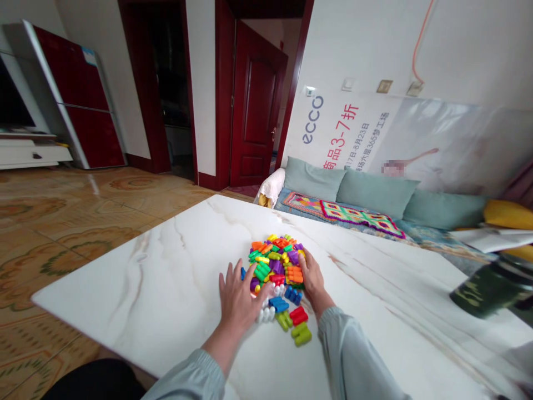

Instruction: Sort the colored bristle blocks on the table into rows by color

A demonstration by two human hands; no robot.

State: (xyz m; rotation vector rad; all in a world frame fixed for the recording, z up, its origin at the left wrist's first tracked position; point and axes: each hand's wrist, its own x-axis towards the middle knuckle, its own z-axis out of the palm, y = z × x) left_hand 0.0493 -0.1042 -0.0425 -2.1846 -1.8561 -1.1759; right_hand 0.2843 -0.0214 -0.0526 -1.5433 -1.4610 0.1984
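A heap of bright plastic toy building pieces [275,266] lies on the white marbled table [179,266], many shaped like joined tubes. My left hand [239,294] is at the heap's left side, its fingers spread and the thumb reaching over the near pieces. Against the right side rests my right hand [313,278], fingers stretched along the edge beside an orange piece [295,274]. Neither hand shows a piece in its grip. Several pieces lie nearer me: a blue one [278,304], a white one [266,315], a red one [298,315] and a lime green one [301,334].
At the table's right stands a camouflage-patterned cup [485,286] with a dark lid. Beyond the far edge is a sofa with grey-green cushions [370,191] and a crocheted cover [360,218]. A red door [260,105] and a red refrigerator [79,94] are farther back.
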